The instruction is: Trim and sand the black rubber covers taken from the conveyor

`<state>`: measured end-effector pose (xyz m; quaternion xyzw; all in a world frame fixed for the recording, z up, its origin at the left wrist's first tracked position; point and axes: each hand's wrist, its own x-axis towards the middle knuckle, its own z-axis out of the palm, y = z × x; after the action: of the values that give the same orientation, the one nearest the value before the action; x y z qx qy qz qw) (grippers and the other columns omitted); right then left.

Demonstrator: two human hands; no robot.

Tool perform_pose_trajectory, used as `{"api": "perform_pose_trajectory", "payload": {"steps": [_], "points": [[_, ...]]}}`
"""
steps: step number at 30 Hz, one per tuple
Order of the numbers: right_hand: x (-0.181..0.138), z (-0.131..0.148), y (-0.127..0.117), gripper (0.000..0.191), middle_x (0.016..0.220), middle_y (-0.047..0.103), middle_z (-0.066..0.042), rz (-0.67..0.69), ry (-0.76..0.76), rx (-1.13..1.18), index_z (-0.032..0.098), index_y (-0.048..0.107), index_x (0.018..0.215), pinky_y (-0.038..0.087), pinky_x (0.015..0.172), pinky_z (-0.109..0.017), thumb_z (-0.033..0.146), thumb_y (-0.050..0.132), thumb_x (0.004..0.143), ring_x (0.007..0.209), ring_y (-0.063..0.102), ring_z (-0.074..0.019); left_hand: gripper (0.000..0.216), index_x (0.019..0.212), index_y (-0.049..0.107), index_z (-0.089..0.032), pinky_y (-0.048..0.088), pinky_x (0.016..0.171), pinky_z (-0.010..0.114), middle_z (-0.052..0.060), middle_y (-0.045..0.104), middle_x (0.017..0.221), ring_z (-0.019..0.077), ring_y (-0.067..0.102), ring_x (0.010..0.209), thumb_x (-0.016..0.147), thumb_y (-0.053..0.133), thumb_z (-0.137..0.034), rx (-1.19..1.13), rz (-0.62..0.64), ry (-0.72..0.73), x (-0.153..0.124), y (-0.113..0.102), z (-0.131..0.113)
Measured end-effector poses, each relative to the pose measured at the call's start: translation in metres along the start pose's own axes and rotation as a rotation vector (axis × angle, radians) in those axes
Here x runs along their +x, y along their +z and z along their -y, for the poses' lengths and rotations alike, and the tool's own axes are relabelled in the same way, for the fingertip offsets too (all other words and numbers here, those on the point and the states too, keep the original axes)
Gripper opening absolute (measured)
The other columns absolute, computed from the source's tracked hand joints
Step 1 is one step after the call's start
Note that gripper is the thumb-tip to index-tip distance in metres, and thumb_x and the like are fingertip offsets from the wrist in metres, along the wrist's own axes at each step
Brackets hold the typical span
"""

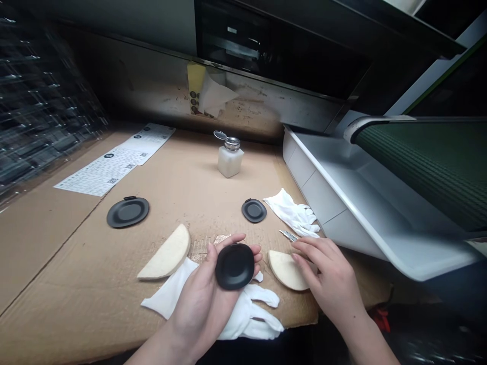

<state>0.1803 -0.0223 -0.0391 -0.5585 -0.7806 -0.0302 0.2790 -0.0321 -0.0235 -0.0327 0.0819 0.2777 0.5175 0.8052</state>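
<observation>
A black oval plastic cover (235, 266) with a shallow dish shape rests on the palm of my left hand (213, 286), the fingers curled round its far side. My right hand (325, 271) has its fingers bent over a small metal-bladed craft knife (288, 235); the blade sticks out past the fingertips and the handle is hidden. Beneath that hand lies a cream half-round pad (285, 271). Another half-round pad (167, 253) is to the left of my left hand. A white glove (253, 314) lies under my left hand and wrist.
Two more black covers (128, 211) (254, 210) lie on the cardboard-topped table (182, 182). Farther back stand a pump bottle (230, 159) with its lid up and printed sheets (117, 162). A second glove (292, 213) lies beside a grey tray (335, 203) at right.
</observation>
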Motion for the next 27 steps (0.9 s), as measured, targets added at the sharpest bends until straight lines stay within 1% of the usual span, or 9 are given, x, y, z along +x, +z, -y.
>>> {"api": "perform_pose_trajectory", "payload": {"steps": [6,12,14,17,19,21,24,26,27], "points": [[0.003,0.002,0.003,0.014,0.096,0.062,-0.001,-0.005,0.005,-0.002,0.022,0.061,0.095,0.045,0.083,-0.031,0.023,0.051,0.085,0.092,0.054,-0.0154,0.039,0.113,0.050,-0.012,0.040,0.091,0.043,0.019,0.065,0.103,0.0284,0.060,0.100,0.088,0.040,-0.040,-0.048,-0.021,-0.032,-0.001,0.001,-0.003],[0.002,-0.007,0.008,0.013,0.095,0.062,0.000,-0.003,0.104,-0.061,0.024,0.061,0.094,0.044,0.084,-0.031,0.027,0.052,0.085,0.091,0.055,-0.0157,0.037,0.117,0.044,-0.012,0.042,0.091,0.046,0.020,0.064,0.104,0.0312,0.061,0.099,0.089,0.039,-0.035,-0.038,-0.072,-0.033,0.000,0.003,-0.005],[0.003,-0.007,0.006,0.013,0.095,0.062,0.000,0.005,0.112,-0.046,0.024,0.061,0.094,0.044,0.083,-0.032,0.027,0.052,0.085,0.091,0.055,-0.0164,0.038,0.118,0.044,-0.011,0.042,0.091,0.046,0.020,0.064,0.103,0.0311,0.061,0.098,0.089,0.038,-0.035,-0.036,-0.080,-0.034,-0.001,0.004,-0.006],[0.012,0.007,0.004,0.015,0.097,0.062,-0.002,0.020,0.049,0.053,0.024,0.059,0.097,0.044,0.082,-0.030,0.025,0.052,0.085,0.093,0.054,-0.0168,0.040,0.119,0.045,-0.011,0.042,0.091,0.046,0.020,0.065,0.102,0.0304,0.061,0.098,0.089,0.039,-0.036,-0.032,-0.059,-0.033,-0.002,0.004,-0.005],[0.021,0.026,0.005,0.017,0.098,0.061,-0.003,0.047,-0.024,0.148,0.023,0.058,0.101,0.044,0.081,-0.029,0.023,0.051,0.085,0.093,0.053,-0.0165,0.041,0.120,0.046,-0.011,0.042,0.092,0.046,0.018,0.065,0.102,0.0294,0.061,0.099,0.089,0.040,-0.037,-0.035,-0.033,-0.045,-0.002,0.003,-0.003],[0.033,0.047,0.010,0.017,0.095,0.061,-0.003,0.098,-0.084,0.221,0.023,0.058,0.101,0.044,0.078,-0.030,0.023,0.051,0.085,0.090,0.053,-0.0165,0.041,0.121,0.048,-0.013,0.041,0.094,0.043,0.015,0.064,0.108,0.0271,0.058,0.104,0.089,0.041,-0.037,-0.052,-0.007,-0.051,-0.002,0.001,-0.001],[0.053,0.063,0.017,0.009,0.081,0.059,-0.001,0.173,-0.118,0.283,0.022,0.061,0.085,0.042,0.069,-0.028,0.021,0.052,0.085,0.079,0.051,-0.0151,0.039,0.119,0.052,-0.015,0.038,0.097,0.040,0.012,0.057,0.122,0.0245,0.050,0.114,0.089,0.039,-0.037,-0.094,0.041,-0.038,-0.001,-0.002,0.000],[0.069,0.060,0.019,0.010,0.075,0.057,0.000,0.211,-0.114,0.302,0.021,0.059,0.075,0.041,0.067,-0.025,0.019,0.053,0.083,0.076,0.050,-0.0134,0.040,0.120,0.051,-0.016,0.035,0.099,0.043,0.012,0.053,0.128,0.0255,0.047,0.118,0.090,0.038,-0.038,-0.113,0.077,-0.032,0.000,-0.003,0.001],[0.078,0.054,0.020,0.011,0.074,0.056,0.001,0.221,-0.099,0.296,0.021,0.059,0.073,0.040,0.067,-0.024,0.018,0.054,0.083,0.076,0.050,-0.0126,0.042,0.123,0.048,-0.017,0.034,0.100,0.045,0.013,0.052,0.129,0.0264,0.046,0.118,0.089,0.038,-0.040,-0.111,0.082,-0.038,0.000,-0.003,0.000]]}}
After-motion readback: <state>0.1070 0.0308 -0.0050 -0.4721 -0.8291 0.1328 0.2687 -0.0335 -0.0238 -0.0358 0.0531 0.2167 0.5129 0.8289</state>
